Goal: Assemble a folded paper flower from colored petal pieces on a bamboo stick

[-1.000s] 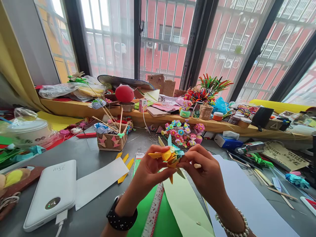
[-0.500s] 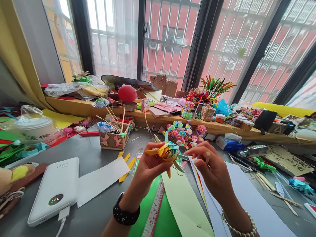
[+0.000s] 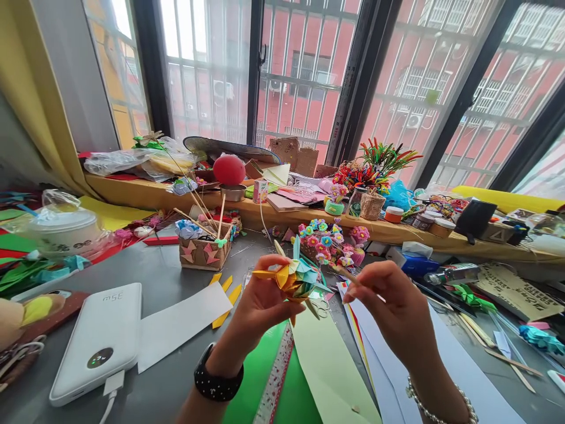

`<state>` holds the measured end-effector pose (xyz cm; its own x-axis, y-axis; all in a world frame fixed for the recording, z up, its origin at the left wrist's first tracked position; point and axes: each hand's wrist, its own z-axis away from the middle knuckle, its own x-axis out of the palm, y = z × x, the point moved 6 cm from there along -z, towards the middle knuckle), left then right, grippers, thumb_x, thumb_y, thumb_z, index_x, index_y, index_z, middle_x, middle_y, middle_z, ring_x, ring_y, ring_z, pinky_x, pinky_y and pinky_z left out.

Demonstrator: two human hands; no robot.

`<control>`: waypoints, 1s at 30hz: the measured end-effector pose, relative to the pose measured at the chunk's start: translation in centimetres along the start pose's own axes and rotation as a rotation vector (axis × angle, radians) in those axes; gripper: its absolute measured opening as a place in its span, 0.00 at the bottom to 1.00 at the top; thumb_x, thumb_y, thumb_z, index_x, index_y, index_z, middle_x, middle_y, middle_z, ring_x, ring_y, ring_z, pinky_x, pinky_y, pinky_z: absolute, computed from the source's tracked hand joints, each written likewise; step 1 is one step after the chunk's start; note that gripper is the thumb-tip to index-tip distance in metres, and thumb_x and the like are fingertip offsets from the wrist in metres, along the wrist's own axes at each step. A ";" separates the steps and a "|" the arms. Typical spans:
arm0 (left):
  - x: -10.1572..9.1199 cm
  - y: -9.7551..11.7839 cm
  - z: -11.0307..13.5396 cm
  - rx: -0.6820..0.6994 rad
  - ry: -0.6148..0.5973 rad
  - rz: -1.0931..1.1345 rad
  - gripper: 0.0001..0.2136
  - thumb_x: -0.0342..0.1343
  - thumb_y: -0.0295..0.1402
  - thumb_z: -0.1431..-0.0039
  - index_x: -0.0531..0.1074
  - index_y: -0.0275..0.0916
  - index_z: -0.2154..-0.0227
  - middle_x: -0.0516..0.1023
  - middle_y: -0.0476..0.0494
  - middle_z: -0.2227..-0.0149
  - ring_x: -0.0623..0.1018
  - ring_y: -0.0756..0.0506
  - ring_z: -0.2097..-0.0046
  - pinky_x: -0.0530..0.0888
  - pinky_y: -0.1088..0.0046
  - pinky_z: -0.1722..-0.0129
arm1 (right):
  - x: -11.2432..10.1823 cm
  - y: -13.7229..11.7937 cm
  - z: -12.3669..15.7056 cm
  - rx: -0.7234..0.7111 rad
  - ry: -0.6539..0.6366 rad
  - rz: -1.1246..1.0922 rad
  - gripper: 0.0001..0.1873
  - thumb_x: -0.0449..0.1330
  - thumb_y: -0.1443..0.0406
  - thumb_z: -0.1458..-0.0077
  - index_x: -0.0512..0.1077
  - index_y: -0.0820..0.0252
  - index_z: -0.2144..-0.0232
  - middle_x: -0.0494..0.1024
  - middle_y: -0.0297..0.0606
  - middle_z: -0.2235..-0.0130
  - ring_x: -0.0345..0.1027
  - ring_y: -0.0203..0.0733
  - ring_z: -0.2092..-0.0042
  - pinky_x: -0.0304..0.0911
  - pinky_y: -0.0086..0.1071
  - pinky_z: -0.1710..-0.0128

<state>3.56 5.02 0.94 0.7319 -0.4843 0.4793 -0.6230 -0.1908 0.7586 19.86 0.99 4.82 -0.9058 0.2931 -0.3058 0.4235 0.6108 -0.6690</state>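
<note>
My left hand pinches a folded paper flower between thumb and fingers, over the middle of the desk. The flower has orange-yellow and light blue pointed petals, with pale green ones sticking out. To its right, my right hand grips a thin wooden stick, whose tip points left toward the flower without touching it. Under the hands lie a green mat, a clear printed ruler and a light green paper strip. Small scissors show just behind the flower.
A white power bank with a cable lies at left beside a white paper strip and orange paper pieces. A cardboard box with sticks and small crocheted flowers stand behind. White sheets lie at right.
My right hand has moved slightly right, and the stick has swung so its tip points left toward the flower. In my left hand the flower has turned a little, showing more light blue.
</note>
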 end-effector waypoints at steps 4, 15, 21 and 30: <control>-0.3 0.0 0.0 0.050 0.024 -0.069 0.16 0.64 0.23 0.61 0.70 0.44 0.68 0.73 0.52 0.69 0.73 0.51 0.68 0.70 0.76 0.67 | 1.0 -1.1 -0.1 -0.126 -0.139 0.058 0.04 0.61 0.65 0.52 0.69 0.58 0.76 0.72 0.33 0.76 0.65 0.32 0.77 0.61 0.25 0.80; -0.3 -0.9 -0.3 -0.015 -0.087 -0.062 0.17 0.60 0.28 0.53 0.68 0.45 0.58 0.75 0.46 0.64 0.74 0.46 0.62 0.70 0.74 0.64 | 2.8 -1.0 0.1 -0.125 -0.195 0.150 0.04 0.59 0.63 0.50 0.72 0.58 0.73 0.73 0.32 0.77 0.63 0.32 0.78 0.59 0.25 0.81; 0.0 -0.8 -0.1 -0.067 -0.041 -0.050 0.15 0.58 0.32 0.51 0.69 0.44 0.58 0.75 0.46 0.64 0.73 0.47 0.61 0.68 0.75 0.61 | 2.5 -0.7 0.0 -0.091 -0.162 0.110 0.04 0.60 0.64 0.51 0.72 0.58 0.73 0.72 0.33 0.75 0.63 0.32 0.76 0.60 0.26 0.79; -0.1 -1.3 -0.2 -0.120 -0.057 -0.048 0.19 0.57 0.43 0.52 0.68 0.45 0.57 0.74 0.45 0.62 0.73 0.45 0.60 0.69 0.70 0.59 | 2.5 -0.4 -0.2 -0.020 -0.139 0.081 0.02 0.60 0.65 0.51 0.71 0.58 0.74 0.72 0.34 0.73 0.65 0.34 0.72 0.63 0.27 0.75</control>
<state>4.33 5.48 0.01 0.7413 -0.5254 0.4176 -0.5472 -0.1129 0.8294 17.38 1.60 4.48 -0.8604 0.2386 -0.4503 0.4945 0.6043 -0.6248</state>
